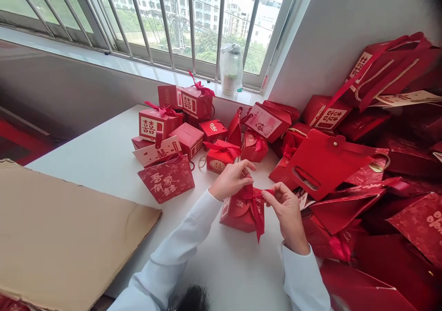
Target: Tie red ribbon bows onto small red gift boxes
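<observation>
On the white table (221,274), a red paper gift box (240,214) sits between my hands with a red satin ribbon (256,205) tied across its top. My left hand (231,180) pinches the ribbon near the box's top, its fingers partly hiding the knot. My right hand (286,212) grips a ribbon end between thumb and fingers, to the right of the box. Just behind my left hand stands a small red box with a bow (221,157). White sleeves cover both my forearms.
Several finished red gift boxes and tags stand behind my hands. A heap of red paper gift bags (359,164) fills the right side. A flat cardboard sheet (69,233) lies at the left. Behind the table is a barred window (186,21) with a wrapped jar (230,69) on its sill.
</observation>
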Available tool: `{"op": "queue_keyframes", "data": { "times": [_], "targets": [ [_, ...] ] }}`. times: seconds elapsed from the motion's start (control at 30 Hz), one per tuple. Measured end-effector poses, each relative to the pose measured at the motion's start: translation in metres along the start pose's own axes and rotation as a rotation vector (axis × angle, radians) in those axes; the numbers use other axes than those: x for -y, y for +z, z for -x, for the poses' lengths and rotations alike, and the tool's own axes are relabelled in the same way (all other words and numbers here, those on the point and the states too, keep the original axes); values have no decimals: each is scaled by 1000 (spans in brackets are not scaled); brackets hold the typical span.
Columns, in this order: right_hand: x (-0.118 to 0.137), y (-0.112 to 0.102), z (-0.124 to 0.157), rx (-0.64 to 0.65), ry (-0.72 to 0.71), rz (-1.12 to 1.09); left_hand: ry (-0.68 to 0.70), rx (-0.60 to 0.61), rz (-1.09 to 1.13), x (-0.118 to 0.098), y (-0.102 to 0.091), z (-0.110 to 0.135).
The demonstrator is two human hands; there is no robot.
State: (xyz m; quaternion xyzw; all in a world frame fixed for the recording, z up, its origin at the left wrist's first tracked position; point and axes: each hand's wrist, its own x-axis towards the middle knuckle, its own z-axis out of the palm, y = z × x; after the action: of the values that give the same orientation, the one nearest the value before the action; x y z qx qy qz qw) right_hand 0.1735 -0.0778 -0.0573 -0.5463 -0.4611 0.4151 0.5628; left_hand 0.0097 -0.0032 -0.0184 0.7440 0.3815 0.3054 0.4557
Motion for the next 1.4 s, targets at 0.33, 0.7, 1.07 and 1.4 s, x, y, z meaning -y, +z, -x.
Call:
{"op": "queue_keyframes", "data": {
  "times": [0.33,0.7,1.07,1.4],
  "targets": [
    [0,-7,-11,25,121,30,-19,45,68,10,-1,-2],
    [0,-10,-17,203,165,65,-61,52,186,19,-7,-5],
    [-7,-6,-19,121,217,-86,-177,29,458,30,-1,-12],
    [-4,-4,-18,97,194,-33,83,-63,-143,0,-20,2]
  ]
}}
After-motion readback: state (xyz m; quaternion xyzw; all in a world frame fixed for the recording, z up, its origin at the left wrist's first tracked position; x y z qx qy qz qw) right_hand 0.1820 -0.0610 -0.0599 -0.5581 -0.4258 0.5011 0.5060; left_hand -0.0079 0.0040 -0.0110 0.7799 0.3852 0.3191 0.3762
